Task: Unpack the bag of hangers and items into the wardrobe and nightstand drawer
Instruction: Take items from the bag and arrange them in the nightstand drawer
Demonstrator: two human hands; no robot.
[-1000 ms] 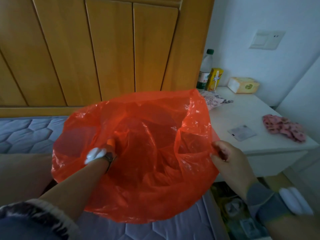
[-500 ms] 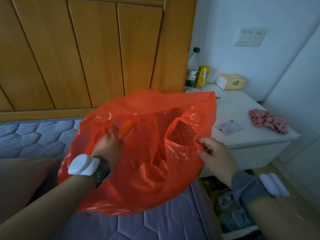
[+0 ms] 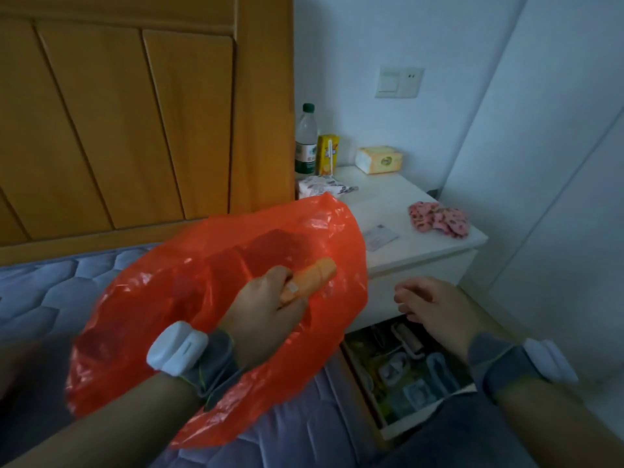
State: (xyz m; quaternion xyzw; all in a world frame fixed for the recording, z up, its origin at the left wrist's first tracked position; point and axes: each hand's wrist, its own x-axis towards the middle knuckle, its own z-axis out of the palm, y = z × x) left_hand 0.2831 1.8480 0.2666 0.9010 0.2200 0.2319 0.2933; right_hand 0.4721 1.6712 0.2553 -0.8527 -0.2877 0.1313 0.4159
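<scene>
My left hand (image 3: 266, 309) is out of the orange plastic bag (image 3: 162, 298) and grips a small orange cylindrical item (image 3: 312, 278) that points toward the nightstand. The bag lies crumpled on the bed under my left forearm; what is inside it is hidden. My right hand (image 3: 435, 305) hovers free above the nightstand's open lower drawer (image 3: 405, 369), fingers loosely curled, holding nothing. The white nightstand (image 3: 422, 251) stands just right of the bag.
On the nightstand are a water bottle (image 3: 306, 143), a yellow drink carton (image 3: 327, 155), a tissue pack (image 3: 380, 159), a pink patterned cloth (image 3: 439, 219) and a card (image 3: 380, 238). The drawer holds several items. The wooden headboard (image 3: 135, 113) rises behind the quilted mattress (image 3: 50, 282).
My left hand has come out of the bag with the orange item. My right hand has let go of the bag's rim, and the bag has dropped onto the bed.
</scene>
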